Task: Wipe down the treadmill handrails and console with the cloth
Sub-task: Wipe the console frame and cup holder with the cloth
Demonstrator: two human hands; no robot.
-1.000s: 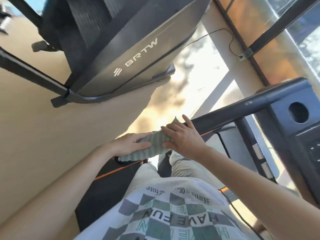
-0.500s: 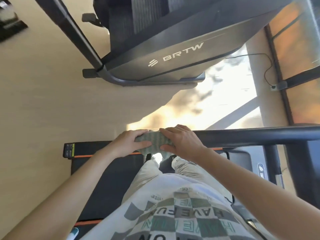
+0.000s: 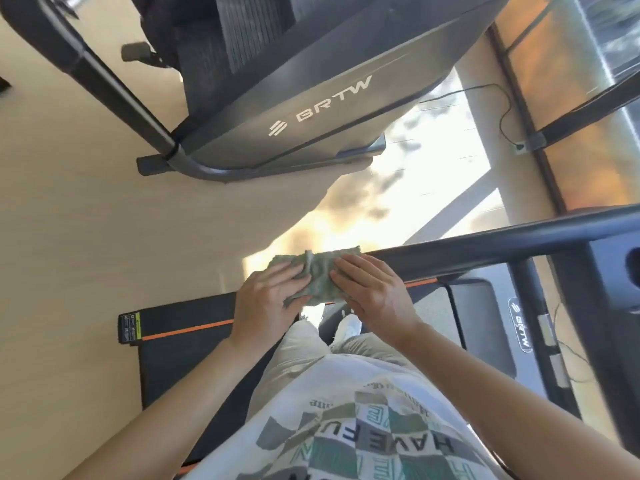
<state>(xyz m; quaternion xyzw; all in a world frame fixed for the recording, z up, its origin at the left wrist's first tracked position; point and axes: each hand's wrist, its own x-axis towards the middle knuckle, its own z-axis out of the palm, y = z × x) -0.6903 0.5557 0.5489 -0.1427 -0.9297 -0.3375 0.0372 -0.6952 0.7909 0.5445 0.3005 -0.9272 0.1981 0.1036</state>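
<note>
A green cloth (image 3: 317,273) is draped over the near end of the black treadmill handrail (image 3: 485,247), which runs off to the right. My left hand (image 3: 268,301) holds the cloth's left part, fingers on top and thumb underneath. My right hand (image 3: 375,294) holds its right part the same way, fingers laid over the rail. The two hands sit side by side, almost touching. A corner of the dark console (image 3: 613,271) with a round cup hole shows at the right edge.
The treadmill belt (image 3: 180,362) with its orange stripe lies below my hands, and my legs stand on it. A second BRTW machine (image 3: 311,109) stands beyond on the wooden floor. A cable (image 3: 502,109) runs to a window frame at the upper right.
The view has swung, so the handrail now runs nearly level. Both hands stay on the cloth at the rail's end, and the cloth is spread wider over it.
</note>
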